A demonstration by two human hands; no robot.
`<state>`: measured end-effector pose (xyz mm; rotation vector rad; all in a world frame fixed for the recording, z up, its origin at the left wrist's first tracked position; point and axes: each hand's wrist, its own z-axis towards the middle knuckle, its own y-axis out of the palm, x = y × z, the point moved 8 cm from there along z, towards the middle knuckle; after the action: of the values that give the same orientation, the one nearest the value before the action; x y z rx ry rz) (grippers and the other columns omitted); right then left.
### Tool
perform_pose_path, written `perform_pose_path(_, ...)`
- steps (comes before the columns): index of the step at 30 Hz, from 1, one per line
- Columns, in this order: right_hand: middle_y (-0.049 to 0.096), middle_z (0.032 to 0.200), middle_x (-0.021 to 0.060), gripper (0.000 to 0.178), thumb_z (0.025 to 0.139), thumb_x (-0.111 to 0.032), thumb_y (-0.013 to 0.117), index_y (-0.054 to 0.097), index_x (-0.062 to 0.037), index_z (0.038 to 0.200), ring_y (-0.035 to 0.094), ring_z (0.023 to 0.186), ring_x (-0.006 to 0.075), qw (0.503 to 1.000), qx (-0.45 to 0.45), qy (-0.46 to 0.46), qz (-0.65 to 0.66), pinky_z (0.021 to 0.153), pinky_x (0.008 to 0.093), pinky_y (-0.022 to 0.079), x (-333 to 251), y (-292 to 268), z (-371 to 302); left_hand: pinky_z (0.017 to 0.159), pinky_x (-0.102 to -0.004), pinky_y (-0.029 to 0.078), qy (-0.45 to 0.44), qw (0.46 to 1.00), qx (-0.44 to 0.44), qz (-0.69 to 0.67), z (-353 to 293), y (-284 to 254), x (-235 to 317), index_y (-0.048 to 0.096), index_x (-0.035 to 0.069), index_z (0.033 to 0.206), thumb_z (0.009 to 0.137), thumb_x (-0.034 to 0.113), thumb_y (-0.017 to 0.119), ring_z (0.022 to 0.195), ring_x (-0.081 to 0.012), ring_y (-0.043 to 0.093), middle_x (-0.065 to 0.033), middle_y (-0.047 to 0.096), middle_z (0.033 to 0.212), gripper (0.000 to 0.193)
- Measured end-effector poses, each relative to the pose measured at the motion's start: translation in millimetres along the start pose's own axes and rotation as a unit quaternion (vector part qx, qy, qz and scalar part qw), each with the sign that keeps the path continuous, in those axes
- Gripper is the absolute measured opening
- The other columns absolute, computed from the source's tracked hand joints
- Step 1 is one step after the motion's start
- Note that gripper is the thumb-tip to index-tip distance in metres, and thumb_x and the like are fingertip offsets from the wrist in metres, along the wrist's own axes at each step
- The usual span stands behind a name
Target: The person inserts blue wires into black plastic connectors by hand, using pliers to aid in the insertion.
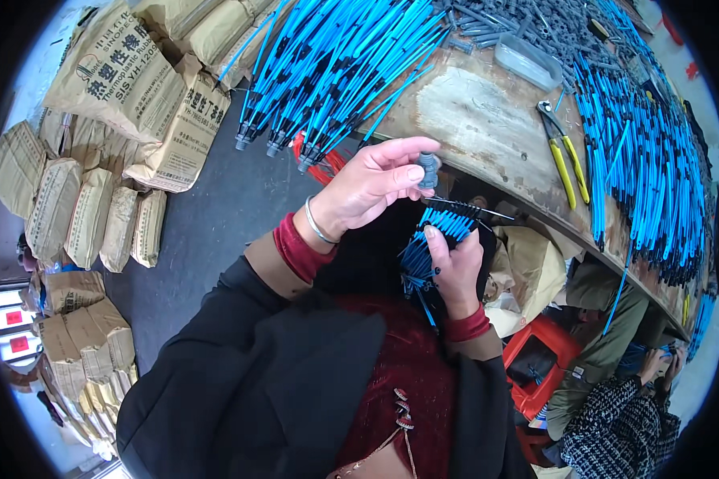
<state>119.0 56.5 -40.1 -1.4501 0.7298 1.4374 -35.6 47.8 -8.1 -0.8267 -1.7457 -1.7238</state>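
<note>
Between the thumb and fingers of my left hand (367,185) is a grey ribbed plastic fitting (428,171), held upright. Just below it, my right hand (458,267) is closed round a bundle of thin blue tubes (447,221) with black ends pointing up toward the fitting. A thin dark strip lies crosswise over the top of this bundle. Lower ends of the tubes hang down in front of my dark clothing. Whether the fitting touches the tube ends I cannot tell.
The wooden bench (475,112) carries finished-looking blue tube bundles (335,64), loose blue tubes (639,176), yellow-handled pincers (566,156), a clear plastic tray (527,62) and grey fittings (495,20). Paper sacks (120,72) stand at left. A red stool (539,359) and another person (623,423) are at right.
</note>
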Motion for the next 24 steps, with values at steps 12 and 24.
perform_pose_path(12,0.066,0.082,0.0078,0.024,0.083,-0.016,0.067,0.057,0.0003,0.097,0.062,0.072,0.0155,1.0,0.008,-0.012,-0.017,0.068,0.0283,0.048,-4,0,3,0.077,-0.0249,0.05,0.032,0.989,0.004,0.144,-1,-5,9,0.053,0.002,0.123,0.086,0.002,0.06,0.09,-0.0121,0.06,-0.0082,0.063,0.105,0.037)
perform_pose_path(24,0.066,0.079,0.0105,0.026,0.081,-0.016,0.069,0.056,0.0001,0.096,0.066,0.069,0.0214,0.999,0.023,-0.027,-0.002,0.063,0.0308,0.05,-3,-2,7,0.073,-0.0235,0.05,0.021,0.99,-0.011,0.141,8,-3,9,0.056,0.001,0.118,0.086,0.001,0.059,0.084,-0.0109,0.06,-0.007,0.062,0.104,0.032)
